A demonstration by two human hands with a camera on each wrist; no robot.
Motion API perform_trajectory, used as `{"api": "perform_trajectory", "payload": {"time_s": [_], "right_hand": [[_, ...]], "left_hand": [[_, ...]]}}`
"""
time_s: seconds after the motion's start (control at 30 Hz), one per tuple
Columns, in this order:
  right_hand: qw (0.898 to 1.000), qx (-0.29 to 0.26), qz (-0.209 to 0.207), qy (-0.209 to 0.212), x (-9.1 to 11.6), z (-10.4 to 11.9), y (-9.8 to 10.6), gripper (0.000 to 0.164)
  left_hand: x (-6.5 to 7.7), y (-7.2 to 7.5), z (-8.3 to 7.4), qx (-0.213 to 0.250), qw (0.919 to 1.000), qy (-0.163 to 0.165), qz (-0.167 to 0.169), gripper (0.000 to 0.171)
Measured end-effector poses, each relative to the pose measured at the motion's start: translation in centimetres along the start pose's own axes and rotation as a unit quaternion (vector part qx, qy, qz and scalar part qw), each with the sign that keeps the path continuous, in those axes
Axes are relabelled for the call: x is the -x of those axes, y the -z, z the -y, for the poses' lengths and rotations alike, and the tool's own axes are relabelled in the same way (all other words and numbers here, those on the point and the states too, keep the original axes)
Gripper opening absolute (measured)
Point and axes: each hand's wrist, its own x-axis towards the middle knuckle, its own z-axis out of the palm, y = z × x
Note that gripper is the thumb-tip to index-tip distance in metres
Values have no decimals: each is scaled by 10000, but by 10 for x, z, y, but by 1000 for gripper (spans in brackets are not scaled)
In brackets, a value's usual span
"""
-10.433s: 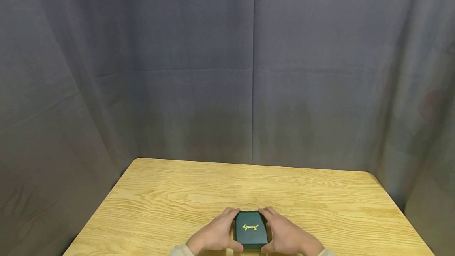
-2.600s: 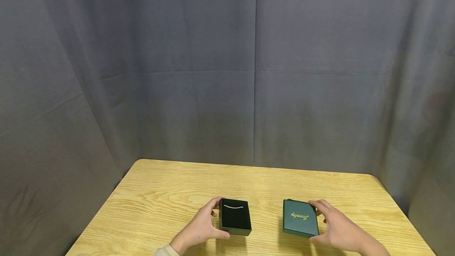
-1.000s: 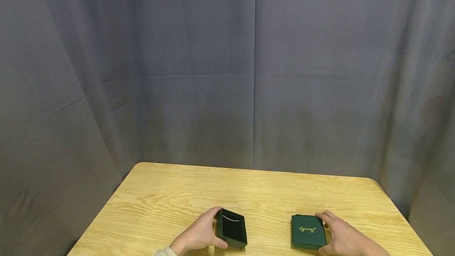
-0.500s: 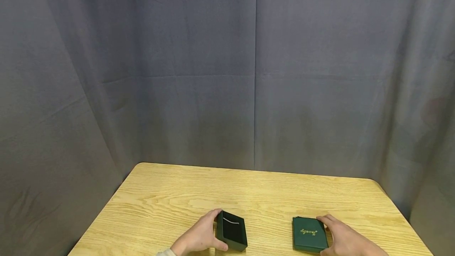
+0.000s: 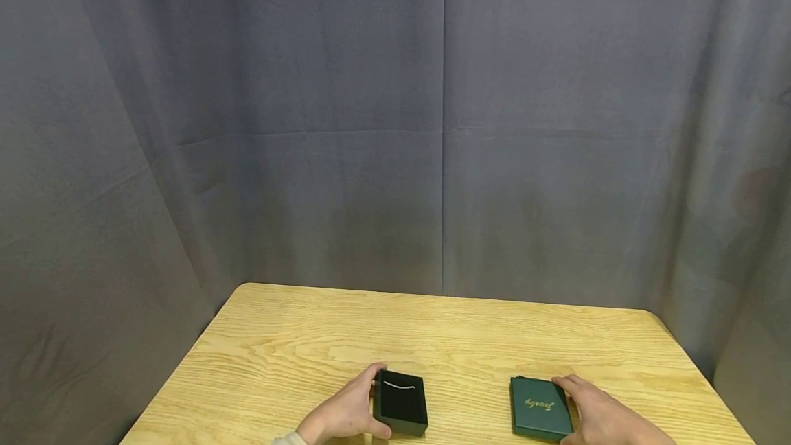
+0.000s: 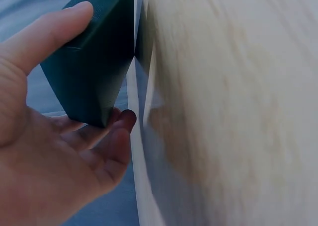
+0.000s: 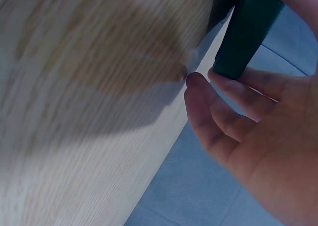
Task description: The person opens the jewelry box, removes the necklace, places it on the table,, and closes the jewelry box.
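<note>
My left hand (image 5: 347, 409) grips the dark green base of a jewelry box (image 5: 403, 404) by its left side, thumb at the near edge and fingers at the far edge. Its inside is black, with a thin silver chain (image 5: 399, 386) lying across the far part. To the right, my right hand (image 5: 602, 414) holds the green box lid (image 5: 541, 406) by its right side, gold lettering facing up. In the left wrist view the thumb presses the wall of the base (image 6: 92, 62). The right wrist view shows fingers under one end of the lid (image 7: 248, 32).
Both box parts are over the near half of a light wood table (image 5: 432, 335), with a gap of bare wood between them. Grey curtains (image 5: 346, 156) hang behind and at both sides.
Ten seconds ago the box was closed between both hands; now base and lid are apart. In the last second the tilted base has levelled and the lid has shifted slightly right.
</note>
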Motion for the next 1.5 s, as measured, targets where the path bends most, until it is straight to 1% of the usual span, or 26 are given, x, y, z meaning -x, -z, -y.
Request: {"api": "perform_trajectory", "payload": {"time_s": [0.17,0.23,0.37,0.6,0.73,0.9,1.03,1.2,1.37,1.5], "right_hand": [[9999,84,-52,-75,0,0,0,102],[9999,118,-85,-77,0,1,0,103],[9998,91,-90,-139,1,3,0,104],[9996,226,-131,-127,-1,1,-2,105],[9993,317,-150,-122,-1,0,-3,104],[9991,195,-108,-372,-2,0,-3,105],[9987,129,-128,-484,-2,-1,-5,108],[9991,182,-112,-357,-2,-2,-6,107],[9993,89,-83,-344,-2,-2,-7,107],[9990,87,-55,-431,-2,-2,-7,106]], "left_hand": [[0,0,2,209,9997,-80,75,96],[0,1,2,194,9998,-66,85,96],[-1,2,2,6,10000,14,36,97],[-3,3,9,-259,9996,-48,-24,103],[-5,4,13,-322,9995,-6,-51,106],[-7,5,16,-446,9990,47,-88,106],[-8,4,16,-526,9986,54,-47,105],[-6,2,15,-786,9969,-32,0,105],[-5,0,13,-988,9950,-90,-85,105],[-5,-2,13,-1116,9936,-98,-167,103]]}}
